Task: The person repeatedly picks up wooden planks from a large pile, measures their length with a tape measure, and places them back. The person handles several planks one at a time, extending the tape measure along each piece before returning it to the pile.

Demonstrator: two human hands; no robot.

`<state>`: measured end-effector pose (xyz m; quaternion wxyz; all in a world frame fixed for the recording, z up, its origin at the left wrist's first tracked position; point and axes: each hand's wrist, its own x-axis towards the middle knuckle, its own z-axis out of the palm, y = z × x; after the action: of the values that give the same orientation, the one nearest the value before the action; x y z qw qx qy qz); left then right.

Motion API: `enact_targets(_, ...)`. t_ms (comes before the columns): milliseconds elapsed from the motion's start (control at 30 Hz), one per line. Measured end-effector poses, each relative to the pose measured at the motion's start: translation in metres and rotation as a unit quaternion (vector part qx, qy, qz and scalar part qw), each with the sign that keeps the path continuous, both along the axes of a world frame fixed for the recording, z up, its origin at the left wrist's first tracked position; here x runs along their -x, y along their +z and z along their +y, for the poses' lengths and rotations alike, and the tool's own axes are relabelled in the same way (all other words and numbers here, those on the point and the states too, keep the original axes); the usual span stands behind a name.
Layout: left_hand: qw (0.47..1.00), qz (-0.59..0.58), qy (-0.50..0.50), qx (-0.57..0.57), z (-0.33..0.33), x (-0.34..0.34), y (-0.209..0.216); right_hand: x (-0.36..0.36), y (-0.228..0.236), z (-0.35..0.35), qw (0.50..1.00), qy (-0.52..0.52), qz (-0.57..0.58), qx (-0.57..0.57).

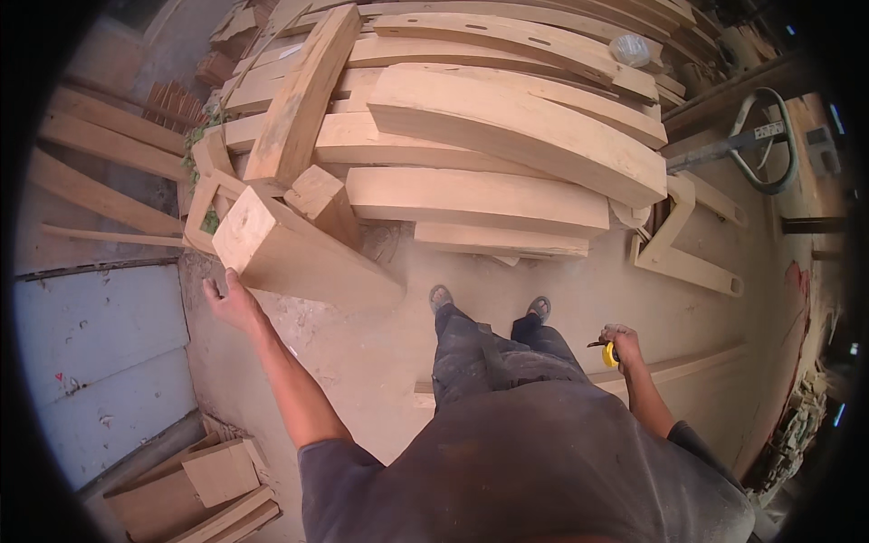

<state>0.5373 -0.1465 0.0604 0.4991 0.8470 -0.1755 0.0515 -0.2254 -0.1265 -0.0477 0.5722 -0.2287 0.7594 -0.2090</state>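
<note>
My left hand [237, 305] is beside the upper end of a thick squared wooden beam [312, 262] that stands tilted on the floor. A fingertip touches the near edge of its end face, and the other fingers are apart, off the wood. My right hand [623, 341], out to the right of my legs, is closed around a yellow tape measure [610, 355]. A thin dark stick-like thing [596, 344] pokes out from the same fingers; its kind is too small to tell. A shorter wooden block [324, 201] stands just behind the beam.
Ahead lies a stack of curved timbers [516, 131], with a long beam [303, 100] leaning on it. Cut frame pieces [688, 258] and a looped metal handle [762, 145] are at right. Pale blue panels [104, 335] and board offcuts [217, 475] lie at left. Another plank [674, 368] is near my legs.
</note>
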Motion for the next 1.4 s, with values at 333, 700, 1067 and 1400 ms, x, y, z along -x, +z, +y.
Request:
enact_targets(333,0.962,0.238,-0.132,-0.029,-0.067,0.290,-0.077,0.175,-0.049,-0.059,0.966,-0.229,-0.111,-0.055)
enact_targets(700,0.722,0.644,-0.253,-0.030,-0.286,0.540,-0.163,0.272,-0.055,-0.256,0.916,-0.290,-0.278,0.014)
enact_targets(1067,0.765,0.640,-0.076,-0.004,-0.377,0.702,-0.210,0.331,-0.238,-0.476,0.955,-0.125,-0.260,-0.073)
enact_targets(1400,0.880,0.452,0.136,0.051,-0.438,0.775,-0.243,0.287,-0.236,-0.547,0.928,-0.001,-0.341,-0.148)
